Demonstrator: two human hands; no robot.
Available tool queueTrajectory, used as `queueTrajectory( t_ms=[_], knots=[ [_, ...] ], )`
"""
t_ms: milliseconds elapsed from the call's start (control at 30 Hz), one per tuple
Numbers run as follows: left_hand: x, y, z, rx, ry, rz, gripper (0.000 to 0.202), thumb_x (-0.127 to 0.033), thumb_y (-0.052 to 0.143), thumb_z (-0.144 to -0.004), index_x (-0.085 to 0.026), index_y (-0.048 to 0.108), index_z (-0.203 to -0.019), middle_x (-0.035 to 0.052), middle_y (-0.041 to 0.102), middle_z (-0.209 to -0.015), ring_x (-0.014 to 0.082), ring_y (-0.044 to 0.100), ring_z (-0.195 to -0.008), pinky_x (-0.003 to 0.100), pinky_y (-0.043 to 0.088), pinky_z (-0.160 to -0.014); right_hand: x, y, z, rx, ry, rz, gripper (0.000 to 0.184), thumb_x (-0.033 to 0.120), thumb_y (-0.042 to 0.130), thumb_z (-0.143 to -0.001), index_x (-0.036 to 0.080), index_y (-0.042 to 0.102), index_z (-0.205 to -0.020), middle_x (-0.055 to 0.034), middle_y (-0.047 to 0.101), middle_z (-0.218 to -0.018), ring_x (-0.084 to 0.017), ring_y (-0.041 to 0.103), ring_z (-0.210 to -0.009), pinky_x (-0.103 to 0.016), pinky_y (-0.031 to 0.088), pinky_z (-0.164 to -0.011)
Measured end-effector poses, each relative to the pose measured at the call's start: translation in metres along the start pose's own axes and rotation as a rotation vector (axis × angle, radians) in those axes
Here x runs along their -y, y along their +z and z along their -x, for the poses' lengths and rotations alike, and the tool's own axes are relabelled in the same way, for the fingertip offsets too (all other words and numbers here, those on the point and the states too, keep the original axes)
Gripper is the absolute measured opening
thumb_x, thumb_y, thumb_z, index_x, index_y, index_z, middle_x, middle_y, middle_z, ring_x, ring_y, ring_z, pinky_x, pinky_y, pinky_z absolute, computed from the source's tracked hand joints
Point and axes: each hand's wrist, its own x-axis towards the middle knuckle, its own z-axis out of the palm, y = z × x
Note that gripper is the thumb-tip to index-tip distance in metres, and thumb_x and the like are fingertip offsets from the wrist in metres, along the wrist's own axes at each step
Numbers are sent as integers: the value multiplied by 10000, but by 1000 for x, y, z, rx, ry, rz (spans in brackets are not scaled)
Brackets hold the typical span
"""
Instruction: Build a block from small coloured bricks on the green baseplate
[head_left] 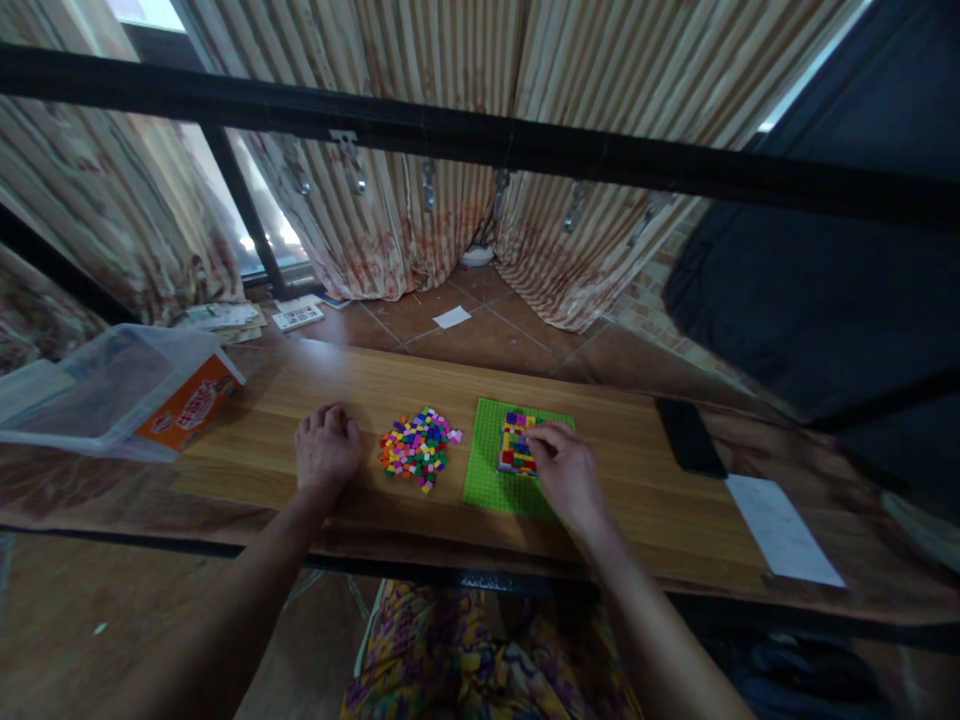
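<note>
On the wooden board, my left hand [328, 447] rests palm down with its fingers curled in. The palm is hidden, so whatever it holds, if anything, does not show. A loose heap of small coloured bricks [417, 448] lies just right of it. Farther right is a green baseplate [484, 465] carrying a low square build of multicoloured bricks [516, 440]. Over the right side of that build, my right hand [568, 470] has thumb and forefinger pinched together at the bricks. What sits between those fingertips is too small to make out.
A clear plastic box [112, 385] with an orange label stands at the left end. A black phone [690, 437] and a white paper sheet [784, 528] lie on the right. A dark metal bar [480, 135] crosses in front of the curtains [442, 60].
</note>
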Motion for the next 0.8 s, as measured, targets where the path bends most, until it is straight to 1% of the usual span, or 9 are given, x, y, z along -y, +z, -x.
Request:
queueTrajectory(
  t_ms=[67, 133, 200, 267, 400, 500, 633, 800],
  knots=[
    [0, 0, 0, 4, -4, 3, 417, -315, 397, -866, -109, 623, -1150, 196, 622, -1227, 350, 551, -1115, 493, 399, -977, -12, -7, -9, -9, 38, 18, 212, 280, 527, -844, 227, 731, -823, -65, 698, -898, -213, 646, -836, -356, 500, -805],
    [-1, -1, 0, 7, -7, 3, 417, -317, 401, -868, -108, 622, -1152, 195, 621, -1228, 351, 550, -1117, 494, 398, -983, -22, -10, -15, -4, 73, 30, 200, 285, 542, -824, 240, 737, -828, -58, 718, -898, -221, 652, -838, -373, 498, -826],
    [-2, -1, 0, 3, -7, 0, 417, -316, 399, -869, -105, 623, -1150, 198, 620, -1229, 353, 546, -1119, 495, 397, -986, -28, -8, -20, 11, 82, 44, 201, 276, 543, -820, 262, 741, -853, -45, 734, -904, -222, 656, -835, -382, 496, -843],
    [-2, -1, 1, -3, -1, -1, 415, -316, 391, -872, -107, 626, -1144, 195, 624, -1224, 351, 548, -1113, 493, 399, -984, -31, -4, -23, 38, 53, 73, 218, 264, 532, -829, 275, 743, -883, -39, 741, -920, -219, 659, -834, -382, 497, -847],
    [-1, 0, 0, -2, -10, 5, 416, -317, 394, -873, -110, 626, -1149, 188, 625, -1223, 344, 553, -1112, 485, 402, -985, -33, 4, -25, 80, -44, 173, 263, 238, 499, -855, 269, 745, -942, -51, 740, -958, -225, 661, -885, -388, 491, -871],
    [-1, 0, 0, 7, -19, -1, 418, -313, 394, -876, -101, 627, -1151, 191, 622, -1229, 345, 552, -1120, 482, 399, -995, -32, 6, -26, 91, -88, 231, 286, 206, 484, -864, 257, 740, -980, -59, 733, -975, -231, 656, -919, -399, 487, -896],
    [-1, 0, 0, 14, -4, -7, 420, -306, 391, -878, -85, 624, -1149, 200, 622, -1224, 340, 552, -1124, 478, 394, -1003, -32, 7, -25, 93, -116, 272, 286, 178, 481, -877, 243, 726, -1009, -58, 724, -995, -219, 655, -933, -381, 495, -898],
    [0, 0, 0, 5, 3, 4, 392, -307, 408, -868, -111, 626, -1130, 184, 626, -1210, 334, 556, -1109, 477, 394, -988, -33, 5, -22, 56, -125, 327, 282, 165, 471, -890, 213, 717, -1020, -67, 721, -973, -210, 661, -896, -350, 507, -857]
  ],
)
